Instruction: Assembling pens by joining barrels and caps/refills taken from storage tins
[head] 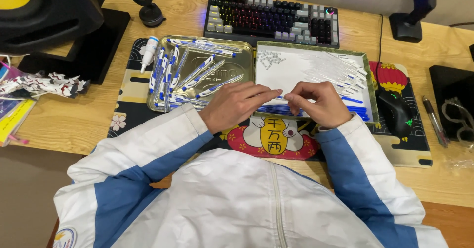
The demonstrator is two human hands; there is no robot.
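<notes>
My left hand and my right hand meet over the near edge of a white-lined tray. Their fingertips pinch a thin pen part between them; it is too small to tell which piece. Blue ink refills lie along the tray's near side, clear pen barrels at its right, and small clear caps at its back left. A metal tray to the left holds several assembled blue-and-white pens.
A mechanical keyboard sits behind the trays. A black mouse, a pen and glasses lie right. A small white bottle, a black speaker and crumpled paper are left. A printed desk mat lies underneath.
</notes>
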